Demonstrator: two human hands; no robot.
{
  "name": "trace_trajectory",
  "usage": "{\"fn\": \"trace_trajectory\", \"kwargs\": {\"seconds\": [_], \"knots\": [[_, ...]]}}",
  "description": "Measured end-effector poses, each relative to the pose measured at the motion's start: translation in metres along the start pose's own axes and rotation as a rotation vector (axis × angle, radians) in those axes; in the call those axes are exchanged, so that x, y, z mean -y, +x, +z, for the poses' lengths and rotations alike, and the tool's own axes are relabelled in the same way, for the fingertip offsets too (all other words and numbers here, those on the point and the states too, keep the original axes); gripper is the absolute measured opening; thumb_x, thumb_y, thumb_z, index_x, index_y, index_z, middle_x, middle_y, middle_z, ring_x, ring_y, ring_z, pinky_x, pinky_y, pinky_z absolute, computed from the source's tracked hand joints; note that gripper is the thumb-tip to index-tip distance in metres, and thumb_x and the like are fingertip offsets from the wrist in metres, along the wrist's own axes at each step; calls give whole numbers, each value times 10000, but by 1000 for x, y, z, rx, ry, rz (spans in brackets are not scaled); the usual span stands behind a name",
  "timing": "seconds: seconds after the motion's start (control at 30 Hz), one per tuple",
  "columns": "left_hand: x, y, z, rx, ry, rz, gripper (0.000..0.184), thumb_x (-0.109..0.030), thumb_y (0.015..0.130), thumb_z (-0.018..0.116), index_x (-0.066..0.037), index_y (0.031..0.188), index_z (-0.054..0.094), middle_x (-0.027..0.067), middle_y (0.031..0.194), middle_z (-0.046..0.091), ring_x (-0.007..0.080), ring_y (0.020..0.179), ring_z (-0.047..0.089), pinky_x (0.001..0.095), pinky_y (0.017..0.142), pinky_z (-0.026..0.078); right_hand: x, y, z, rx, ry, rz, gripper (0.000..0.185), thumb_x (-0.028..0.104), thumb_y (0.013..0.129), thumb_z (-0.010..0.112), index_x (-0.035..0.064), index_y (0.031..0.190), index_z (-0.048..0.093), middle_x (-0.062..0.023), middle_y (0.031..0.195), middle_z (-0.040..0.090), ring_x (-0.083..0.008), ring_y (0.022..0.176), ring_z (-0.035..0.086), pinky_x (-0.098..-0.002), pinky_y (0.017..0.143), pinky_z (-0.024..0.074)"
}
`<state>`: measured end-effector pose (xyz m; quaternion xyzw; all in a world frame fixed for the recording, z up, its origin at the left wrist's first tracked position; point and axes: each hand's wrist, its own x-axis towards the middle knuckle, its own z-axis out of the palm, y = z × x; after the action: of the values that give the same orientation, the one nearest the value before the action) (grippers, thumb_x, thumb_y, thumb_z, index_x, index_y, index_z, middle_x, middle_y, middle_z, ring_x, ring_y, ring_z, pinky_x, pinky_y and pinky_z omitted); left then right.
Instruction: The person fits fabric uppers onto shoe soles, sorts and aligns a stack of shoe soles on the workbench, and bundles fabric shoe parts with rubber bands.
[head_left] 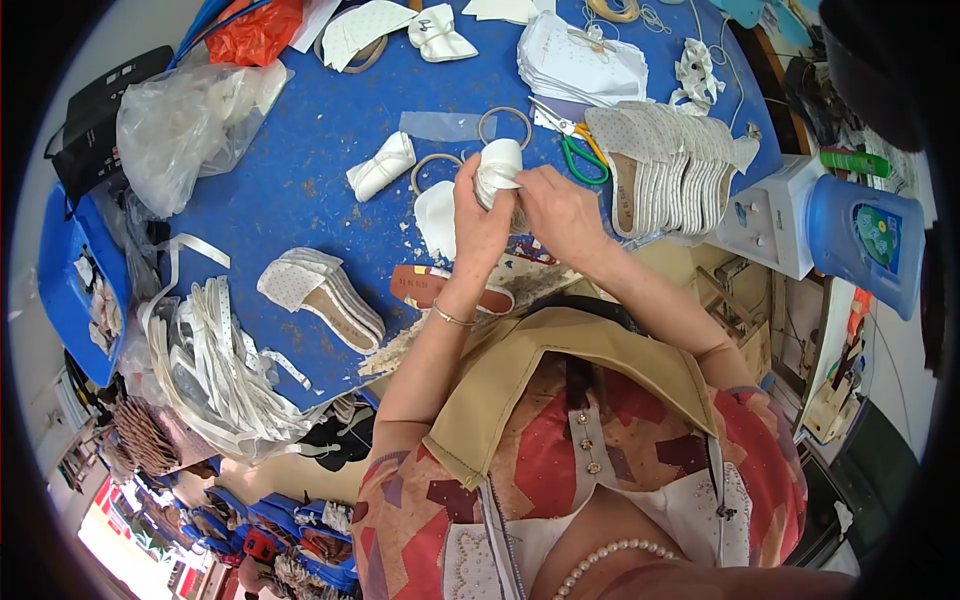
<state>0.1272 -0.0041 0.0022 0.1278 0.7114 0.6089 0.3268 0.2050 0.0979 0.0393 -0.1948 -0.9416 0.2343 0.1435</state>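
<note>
A white rolled or folded piece [498,168] is held up above the blue table between both hands. My left hand [482,222] is closed around its left and lower side. On its right, my right hand [558,212] pinches the edge of the same piece with its fingertips. Below the hands lies a reddish-brown shoe sole [416,286] with a white rim, partly hidden by my left forearm. A round ring [505,113] lies just beyond the hands, and a white bundle [381,168] is to their left.
Green-and-orange scissors [583,158] and a long row of slippers [672,180] are to the right. Stacked slippers [322,292] and white strips [215,370] are at the left. White sheets [580,62] lie at the back. A water bottle [868,243] stands far right.
</note>
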Motion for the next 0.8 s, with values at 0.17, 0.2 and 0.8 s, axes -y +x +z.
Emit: {"fn": "trace_trajectory", "kwargs": {"seconds": [0.17, 0.2, 0.8], "knots": [[22, 15, 2, -58, 89, -26, 496, -85, 806, 580, -21, 1274, 429, 170, 1232, 504, 281, 1083, 534, 328, 941, 426, -13, 4, 18, 30, 55, -60, 137, 22, 762, 596, 57, 893, 613, -86, 772, 592, -247, 614, 580, -331, 536, 464], [25, 20, 9, -48, 97, -31, 486, -80, 798, 585, -24, 1259, 444, 166, 1224, 514, 284, 1083, 535, 331, 945, 423, -19, 4, 15, 36, 64, -65, 128, 9, 764, 591, 55, 881, 616, -85, 768, 592, -237, 614, 576, -322, 536, 461], [50, 132, -8, -191, 120, -23, 463, -143, 820, 588, 3, 1244, 474, 158, 1187, 547, 247, 1062, 526, 310, 929, 420, -41, 34, -45, -36, 970, 601, 81, 22, 831, 613, 26, 874, 681, 2, 678, 612, -55, 564, 492, -176, 521, 405]]}}
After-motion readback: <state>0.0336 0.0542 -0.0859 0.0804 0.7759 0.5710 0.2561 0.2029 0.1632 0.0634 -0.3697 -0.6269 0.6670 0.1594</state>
